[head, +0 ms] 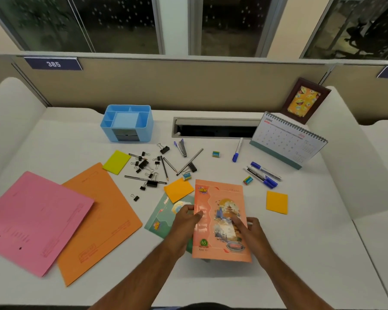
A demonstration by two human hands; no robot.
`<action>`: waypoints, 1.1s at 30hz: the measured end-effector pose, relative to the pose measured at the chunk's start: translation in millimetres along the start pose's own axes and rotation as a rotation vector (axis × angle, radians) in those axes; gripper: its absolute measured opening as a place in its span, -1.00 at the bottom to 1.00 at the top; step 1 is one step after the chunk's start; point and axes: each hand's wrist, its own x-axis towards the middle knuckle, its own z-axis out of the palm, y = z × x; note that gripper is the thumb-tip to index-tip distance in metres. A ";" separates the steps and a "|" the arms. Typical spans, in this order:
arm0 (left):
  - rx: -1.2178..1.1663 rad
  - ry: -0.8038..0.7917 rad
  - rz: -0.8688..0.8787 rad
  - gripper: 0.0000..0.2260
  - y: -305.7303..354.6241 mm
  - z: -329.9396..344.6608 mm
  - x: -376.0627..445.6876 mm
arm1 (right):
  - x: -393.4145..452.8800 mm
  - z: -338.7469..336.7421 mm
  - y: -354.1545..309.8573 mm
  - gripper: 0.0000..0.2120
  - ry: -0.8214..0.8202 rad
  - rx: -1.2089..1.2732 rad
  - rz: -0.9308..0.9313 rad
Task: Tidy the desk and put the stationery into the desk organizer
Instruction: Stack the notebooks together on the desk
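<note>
An orange notebook (220, 202) is lifted a little off the white desk (211, 283). My left hand (185, 222) grips its left edge and my right hand (248, 229) grips its right edge. Under my left hand lies a green notebook (160, 220) with an orange sticky pad (178, 190) on its far corner. The blue desk organizer (127, 123) stands at the back left. Black binder clips (143, 164), pencils (165, 167), a stapler (182, 147), erasers (216, 154) and blue markers (263, 174) lie scattered between.
A pink folder (31, 220) overlaps an orange folder (103, 215) at the left. A yellow-green sticky pad (116, 162) and another orange sticky pad (276, 202) lie loose. A desk calendar (287, 142) and a picture frame (305, 100) stand back right beside a cable slot (215, 128).
</note>
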 end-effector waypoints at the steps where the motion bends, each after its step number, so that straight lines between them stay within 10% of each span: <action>1: -0.043 -0.016 -0.011 -0.85 1.3 0.4 -2.5 | -3.4 -1.3 -3.9 -0.51 -0.026 0.040 0.005; 11: -0.172 0.027 -0.056 -0.84 -2.6 -17.9 -10.5 | -7.3 0.7 -38.0 -0.65 -0.213 0.228 -0.119; 22: -0.108 0.569 -0.168 -0.72 -39.5 -43.2 -29.1 | 14.2 34.2 -50.2 -0.71 -0.250 0.087 -0.150; 33: -0.513 0.460 -0.201 -0.93 -44.4 -39.6 -38.5 | 34.8 54.6 -40.6 -0.79 -0.240 -0.054 -0.143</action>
